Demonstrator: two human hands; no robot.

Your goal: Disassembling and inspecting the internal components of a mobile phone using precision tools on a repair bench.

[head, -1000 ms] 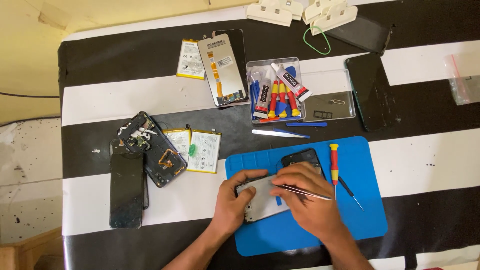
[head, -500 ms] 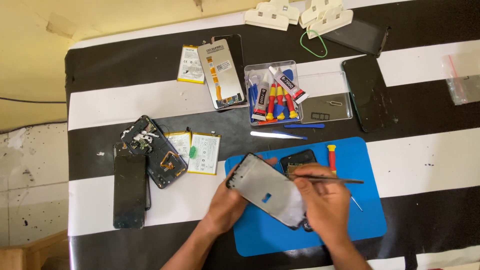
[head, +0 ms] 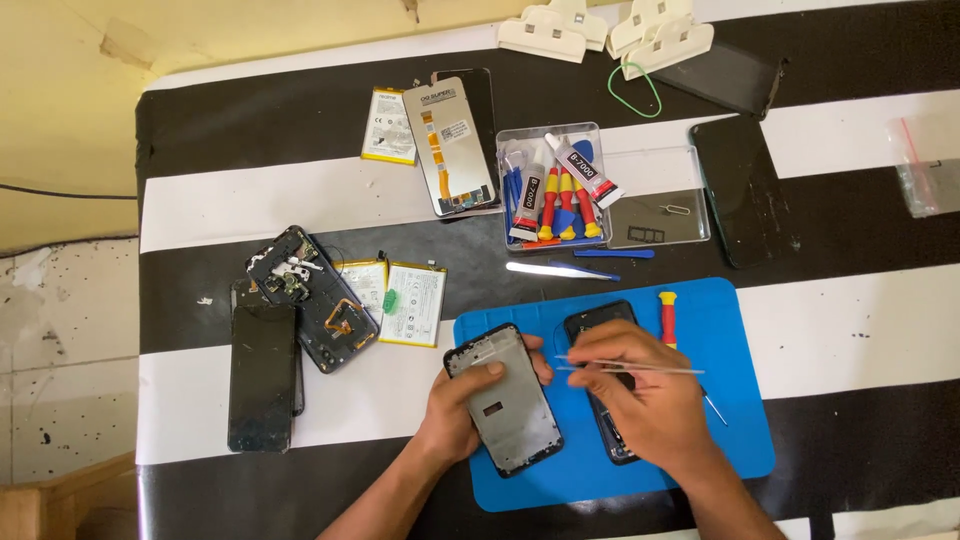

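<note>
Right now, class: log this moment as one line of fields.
left hand: holds phone frame | right hand: holds tweezers over dark phone | surface: blue mat

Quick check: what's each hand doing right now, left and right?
Left hand: closed on the grey phone frame, over the blue mat.
Right hand: closed on metal tweezers.

So the phone frame [head: 505, 400] you've got is a grey metal mid-frame with a black rim and a small rectangular cutout near its middle. It's lying flat-ish on the left half of the blue mat [head: 740, 440], tilted a bit so its top leans left. The tweezers [head: 640, 368] are thin and silver, held roughly level, pointing left over the dark phone [head: 592, 322] just right of that frame on the same mat.
</note>
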